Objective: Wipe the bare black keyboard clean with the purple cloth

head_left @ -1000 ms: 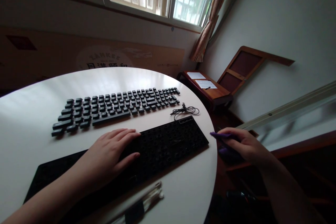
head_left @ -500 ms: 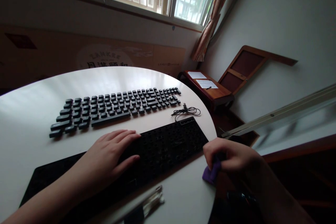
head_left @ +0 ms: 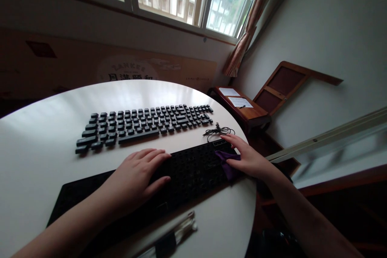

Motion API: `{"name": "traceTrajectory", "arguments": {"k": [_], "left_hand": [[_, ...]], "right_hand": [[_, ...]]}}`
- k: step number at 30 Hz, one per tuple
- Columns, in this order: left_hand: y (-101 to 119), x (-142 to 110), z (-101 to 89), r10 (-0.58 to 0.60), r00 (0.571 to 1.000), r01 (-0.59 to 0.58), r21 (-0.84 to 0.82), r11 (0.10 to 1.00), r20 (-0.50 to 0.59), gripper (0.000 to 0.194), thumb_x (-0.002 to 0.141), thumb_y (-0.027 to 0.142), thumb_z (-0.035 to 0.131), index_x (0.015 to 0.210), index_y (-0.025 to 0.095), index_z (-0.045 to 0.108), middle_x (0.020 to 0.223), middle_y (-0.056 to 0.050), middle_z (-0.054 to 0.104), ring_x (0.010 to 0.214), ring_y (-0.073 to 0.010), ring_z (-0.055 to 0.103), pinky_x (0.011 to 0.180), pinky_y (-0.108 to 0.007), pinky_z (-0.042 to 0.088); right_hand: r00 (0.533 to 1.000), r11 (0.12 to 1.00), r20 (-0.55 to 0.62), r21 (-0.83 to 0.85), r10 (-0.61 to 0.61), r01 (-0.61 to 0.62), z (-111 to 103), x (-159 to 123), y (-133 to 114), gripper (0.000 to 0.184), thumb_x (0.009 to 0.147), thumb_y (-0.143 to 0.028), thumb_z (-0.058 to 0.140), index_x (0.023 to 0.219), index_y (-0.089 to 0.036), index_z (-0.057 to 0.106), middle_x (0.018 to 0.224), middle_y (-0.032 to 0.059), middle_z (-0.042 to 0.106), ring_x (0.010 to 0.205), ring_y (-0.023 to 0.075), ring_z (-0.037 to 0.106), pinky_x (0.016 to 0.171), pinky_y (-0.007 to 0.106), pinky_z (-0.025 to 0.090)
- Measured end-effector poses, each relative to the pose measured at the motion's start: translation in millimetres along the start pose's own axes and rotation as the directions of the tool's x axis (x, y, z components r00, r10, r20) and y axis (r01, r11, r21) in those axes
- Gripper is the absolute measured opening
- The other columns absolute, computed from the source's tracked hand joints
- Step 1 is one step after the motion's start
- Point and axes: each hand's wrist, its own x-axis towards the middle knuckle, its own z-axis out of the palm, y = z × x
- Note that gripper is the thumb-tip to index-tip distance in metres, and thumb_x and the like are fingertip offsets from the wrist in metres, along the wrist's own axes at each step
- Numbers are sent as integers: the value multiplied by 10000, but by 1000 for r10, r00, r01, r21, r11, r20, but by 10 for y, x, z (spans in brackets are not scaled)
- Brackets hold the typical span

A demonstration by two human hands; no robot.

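on a white table [head_left: 45, 137], the left hand [head_left: 140, 173] is lying spread on a black keyboard base [head_left: 193, 171], gripping nothing, while the right hand [head_left: 250, 158], loosely parted, is touching a purple cloth [head_left: 231, 170] on the base's right end.

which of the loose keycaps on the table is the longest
The space bar, in the row nearest the black keyboard base: it is one long strip, while all the other keycaps are far shorter.
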Motion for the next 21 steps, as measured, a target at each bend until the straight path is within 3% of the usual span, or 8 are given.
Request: {"name": "traceTrajectory", "arguments": {"k": [7, 11, 17, 21], "left_hand": [[34, -19, -8, 6, 1000, -6, -6, 1000, -8, 548, 924, 618, 525, 1330, 268, 641, 1385, -77, 657, 1295, -328, 571, 1097, -504, 425], [68, -21, -23, 1, 1000, -2, -17, 1000, -4, 516, 923, 566, 557, 1332, 261, 636, 1385, -80, 656, 1295, -328, 565, 1093, -504, 420], [100, -21, -52, -18, 999, 19, -19, 1000, 32, 507, 930, 536, 563, 1351, 259, 615, 1404, -79, 640, 1308, -328, 549, 1098, -517, 409], [97, -23, -50, -25, 999, 26, -24, 999, 26, 503, 927, 540, 562, 1347, 268, 615, 1399, -74, 642, 1301, -330, 553, 1091, -522, 412]], "right_hand": [[989, 969, 77, -220, 129, -110, -43, 84, -87, 788, 765, -190, 667, 1523, -287, 474, 1639, 136, 325, 1497, 351, 332, 1202, 543, 303], [981, 981, 144, -163, 132, -108, -20, 118, -17, 789, 785, -209, 648, 1541, -307, 445, 1631, 106, 351, 1485, 334, 366, 1207, 523, 310], [993, 987, 53, -133, 102, -95, 108, 112, 83, 653, 834, -234, 573, 1484, -273, 527, 1614, 93, 375, 1469, 306, 395, 1225, 494, 292], [988, 987, 83, -107, 127, -118, 136, 98, 106, 681, 851, -244, 549, 1526, -288, 473, 1657, 80, 297, 1509, 317, 322, 1234, 507, 262]]}}
